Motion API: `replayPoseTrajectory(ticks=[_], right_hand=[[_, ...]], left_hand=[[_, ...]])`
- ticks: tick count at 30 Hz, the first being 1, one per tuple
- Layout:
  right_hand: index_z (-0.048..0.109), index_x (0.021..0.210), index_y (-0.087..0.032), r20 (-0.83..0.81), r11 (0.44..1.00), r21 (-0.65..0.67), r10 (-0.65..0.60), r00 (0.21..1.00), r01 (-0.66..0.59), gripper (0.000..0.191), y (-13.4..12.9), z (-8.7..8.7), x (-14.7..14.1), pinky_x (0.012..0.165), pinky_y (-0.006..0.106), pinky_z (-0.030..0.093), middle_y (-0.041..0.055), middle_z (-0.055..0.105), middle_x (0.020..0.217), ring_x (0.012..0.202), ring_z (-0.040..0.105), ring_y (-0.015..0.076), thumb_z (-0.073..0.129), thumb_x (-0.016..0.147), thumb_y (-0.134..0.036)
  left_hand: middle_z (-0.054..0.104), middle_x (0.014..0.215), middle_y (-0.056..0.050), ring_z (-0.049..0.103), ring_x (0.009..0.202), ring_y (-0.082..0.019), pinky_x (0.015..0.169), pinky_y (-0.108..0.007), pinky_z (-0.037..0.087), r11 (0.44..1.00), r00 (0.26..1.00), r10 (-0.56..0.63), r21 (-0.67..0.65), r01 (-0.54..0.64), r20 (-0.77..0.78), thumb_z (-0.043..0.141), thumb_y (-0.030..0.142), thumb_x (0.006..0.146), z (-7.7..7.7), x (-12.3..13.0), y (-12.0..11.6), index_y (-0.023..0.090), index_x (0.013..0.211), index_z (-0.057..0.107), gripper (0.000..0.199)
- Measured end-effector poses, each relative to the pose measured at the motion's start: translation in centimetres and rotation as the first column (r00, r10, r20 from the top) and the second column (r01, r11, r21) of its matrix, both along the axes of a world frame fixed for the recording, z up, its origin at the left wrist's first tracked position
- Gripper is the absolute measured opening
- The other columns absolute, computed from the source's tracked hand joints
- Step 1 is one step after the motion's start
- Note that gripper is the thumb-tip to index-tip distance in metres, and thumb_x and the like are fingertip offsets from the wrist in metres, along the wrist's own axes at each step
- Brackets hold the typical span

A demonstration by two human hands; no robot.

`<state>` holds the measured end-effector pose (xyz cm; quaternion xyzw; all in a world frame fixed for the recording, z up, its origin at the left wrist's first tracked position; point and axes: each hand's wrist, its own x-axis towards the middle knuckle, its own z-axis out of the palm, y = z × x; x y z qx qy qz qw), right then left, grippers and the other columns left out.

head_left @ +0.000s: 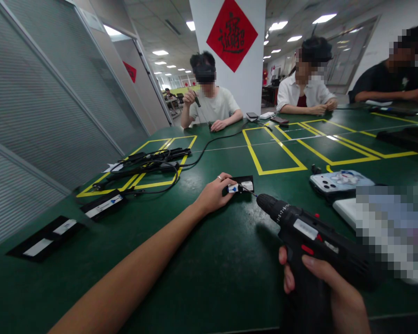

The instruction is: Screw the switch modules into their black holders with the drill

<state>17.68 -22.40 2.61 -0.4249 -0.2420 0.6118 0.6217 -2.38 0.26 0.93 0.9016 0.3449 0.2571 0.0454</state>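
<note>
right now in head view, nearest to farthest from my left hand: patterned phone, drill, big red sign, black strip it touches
1. Black strip, touched by your left hand.
2. Drill, to the strip's right.
3. Patterned phone, farther right.
4. Big red sign, on the pillar.

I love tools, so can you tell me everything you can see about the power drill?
The power drill looks like matte black plastic, with red details, a pale label and a numbered collar behind its chuck. A thin bit points forward and left to a small black-and-white piece; whether they touch is unclear. The right hand grips the handle, whose bottom is cut off. I can't tell if it's spinning.
</note>
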Motion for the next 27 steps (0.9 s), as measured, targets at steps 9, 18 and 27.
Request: replayPoseTrajectory(ticks=[9,18,27], right_hand=[[0.069,0.082,-0.014,-0.006,1.000,-0.016,-0.008,1.000,0.008,0.025,0.00,-0.05,-0.04,0.051,0.029,0.046,0.0089,0.067,0.069,0.050,0.058,0.0166,0.055,0.078,-0.034],[0.071,0.082,-0.013,0.030,0.999,0.000,0.053,0.998,-0.053,0.030,0.12,-0.30,0.37,0.053,0.031,0.046,0.0099,0.065,0.060,0.052,0.059,0.0191,0.053,0.079,-0.037],[0.070,0.083,-0.013,0.040,0.997,0.004,0.071,0.997,-0.071,0.031,0.16,-0.39,0.44,0.053,0.030,0.045,0.0096,0.064,0.059,0.054,0.059,0.0201,0.051,0.080,-0.037]], left_hand=[[0.052,0.113,-0.006,0.058,0.097,-0.020,0.086,-0.035,0.048,1.000,1.000,-0.004,0.001,0.004,0.004,0.053,0.025,0.081,-0.15,0.05,0.17,0.023,0.107,0.056,0.026],[0.052,0.113,-0.006,0.057,0.097,-0.020,0.086,-0.035,0.048,1.000,1.000,-0.004,0.003,0.004,0.009,0.054,0.023,0.081,-0.13,0.00,0.10,0.024,0.107,0.056,0.027],[0.052,0.112,-0.006,0.058,0.097,-0.020,0.085,-0.035,0.049,1.000,1.000,-0.004,0.003,0.004,0.014,0.053,0.023,0.081,-0.11,0.00,0.11,0.024,0.108,0.056,0.027]])
